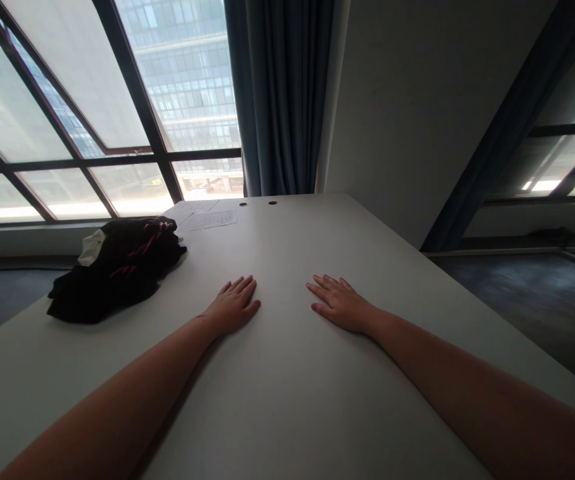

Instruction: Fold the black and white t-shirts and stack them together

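My left hand (232, 305) lies flat on the white table (277, 387), palm down, with its fingers stretched out. Across a gap, my right hand (338, 303) rests the same way, fingers spread and holding nothing. To the left of my left hand, and apart from it, a crumpled black cloth garment (122, 273) with pink markings lies near the table's left edge. A pale, whitish patch (92, 247) shows at its upper left side; I cannot tell whether it is part of the garment.
Papers (210, 220) lie at the table's far left corner. Two round holes, one a dark cable hole (272, 203), are set near the far edge. Beyond stand a dark blue curtain (282, 100), windows (192, 87) and a grey wall (417, 100).
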### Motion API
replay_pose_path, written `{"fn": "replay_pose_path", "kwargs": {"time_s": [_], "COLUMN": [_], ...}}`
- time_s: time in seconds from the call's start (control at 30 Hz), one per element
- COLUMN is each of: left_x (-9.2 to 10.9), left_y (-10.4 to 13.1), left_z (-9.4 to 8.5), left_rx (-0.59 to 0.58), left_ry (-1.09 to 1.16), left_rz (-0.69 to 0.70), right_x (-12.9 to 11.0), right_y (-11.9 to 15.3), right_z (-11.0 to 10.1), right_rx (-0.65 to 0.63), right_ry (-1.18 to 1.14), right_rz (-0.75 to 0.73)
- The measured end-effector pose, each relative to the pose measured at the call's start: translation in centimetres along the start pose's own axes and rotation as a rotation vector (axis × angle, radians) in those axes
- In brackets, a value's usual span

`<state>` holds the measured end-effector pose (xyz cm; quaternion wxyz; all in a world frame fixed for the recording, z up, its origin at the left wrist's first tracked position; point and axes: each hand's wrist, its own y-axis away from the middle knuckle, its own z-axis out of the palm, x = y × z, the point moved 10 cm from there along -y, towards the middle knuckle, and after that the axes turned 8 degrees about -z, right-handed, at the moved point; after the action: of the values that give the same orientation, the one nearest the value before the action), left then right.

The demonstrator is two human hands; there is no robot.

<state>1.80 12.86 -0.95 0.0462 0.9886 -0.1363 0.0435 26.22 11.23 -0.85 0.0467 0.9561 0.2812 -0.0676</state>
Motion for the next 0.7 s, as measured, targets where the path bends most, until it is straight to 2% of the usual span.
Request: {"fn": "replay_pose_path", "kwargs": {"time_s": [0.7], "left_x": [0.06], "left_y": [0.01], "left_z": [-0.11], "left_rx": [0.014], "left_ry": [0.007], "left_rz": [0.013], "right_x": [0.17], "right_y": [-0.04], "right_z": [0.10], "right_rx": [0.014], "right_ry": [0.000], "right_rz": [-0.003]}}
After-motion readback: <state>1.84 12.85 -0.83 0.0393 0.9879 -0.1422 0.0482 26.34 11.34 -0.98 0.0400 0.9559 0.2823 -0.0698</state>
